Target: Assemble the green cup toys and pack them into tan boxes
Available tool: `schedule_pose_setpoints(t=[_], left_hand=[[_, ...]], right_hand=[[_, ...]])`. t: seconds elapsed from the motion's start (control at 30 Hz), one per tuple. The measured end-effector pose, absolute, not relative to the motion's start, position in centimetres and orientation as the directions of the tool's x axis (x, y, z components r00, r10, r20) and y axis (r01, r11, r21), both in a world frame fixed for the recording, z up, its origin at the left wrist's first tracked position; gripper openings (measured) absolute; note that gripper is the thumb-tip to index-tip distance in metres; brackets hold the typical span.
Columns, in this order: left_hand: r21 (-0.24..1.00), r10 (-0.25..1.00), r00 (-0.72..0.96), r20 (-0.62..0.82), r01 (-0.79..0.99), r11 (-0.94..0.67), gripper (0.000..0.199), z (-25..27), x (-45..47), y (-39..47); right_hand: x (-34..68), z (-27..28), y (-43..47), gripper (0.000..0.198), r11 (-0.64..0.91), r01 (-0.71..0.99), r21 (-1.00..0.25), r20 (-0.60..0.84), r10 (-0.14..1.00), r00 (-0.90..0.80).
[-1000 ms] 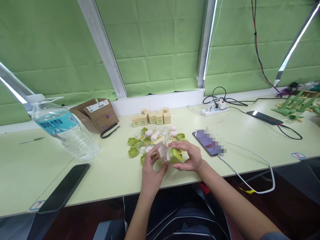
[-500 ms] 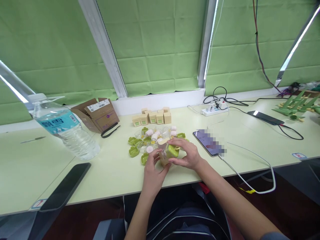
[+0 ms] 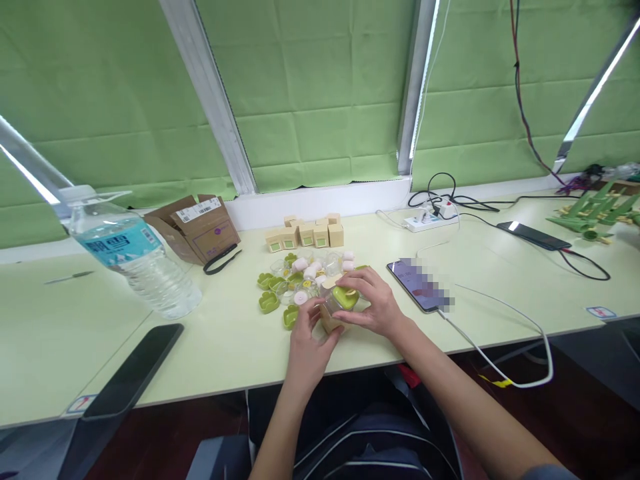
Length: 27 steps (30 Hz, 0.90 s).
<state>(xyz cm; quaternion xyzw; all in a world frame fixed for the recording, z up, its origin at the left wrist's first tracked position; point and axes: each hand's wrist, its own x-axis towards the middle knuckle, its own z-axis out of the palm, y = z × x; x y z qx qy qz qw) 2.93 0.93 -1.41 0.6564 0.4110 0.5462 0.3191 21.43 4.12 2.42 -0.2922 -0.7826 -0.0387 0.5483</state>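
My left hand [image 3: 309, 347] is closed around a small light-brown cardboard box [image 3: 329, 324] near the front edge of the table. From the right, my right hand [image 3: 379, 305] grips a small clear container with a green top [image 3: 346, 298], its fingers curled over the sides. The container sits at the box's upper opening; how far inside it is, I cannot tell. Just beyond my hands lie green flower-shaped trays [image 3: 269, 303], pale pink cylinders [image 3: 300, 265] and clear plastic cups [image 3: 285, 293] in a loose pile, partly hidden by my fingers.
Several small cardboard boxes [image 3: 305, 237] stand in rows behind the pile. To the left are a large water bottle [image 3: 135, 257], an opened carton [image 3: 200, 230] and a black phone [image 3: 134, 367]. A charging phone [image 3: 413, 283], its cable and a power strip [image 3: 430, 223] lie right.
My right hand has tipped the green-topped container more upright and brought it over the box's opening. The left hand keeps its hold on the box.
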Motion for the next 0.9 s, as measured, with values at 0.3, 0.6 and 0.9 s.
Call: schedule_pose_setpoints(t=[0.3,0.6,0.9], left_hand=[[0.897,0.911,0.110,0.397,0.163,-0.411,0.054,-1.9,2.5,1.2],[0.884,0.904,0.112,0.412,0.190,-0.427,0.053,-1.8,2.6,1.1],[0.867,0.889,0.117,0.442,0.199,-0.458,0.070,-1.4,2.7,0.8]], right_hand=[[21.3,1.7,4.8,0.015,0.809,0.487,-0.330,0.873,0.458,-0.169],[21.4,1.8,4.3,0.011,0.813,0.492,-0.313,0.824,0.490,-0.284],[21.7,2.6,4.0,0.014,0.796,0.500,-0.340,0.695,0.571,-0.437]])
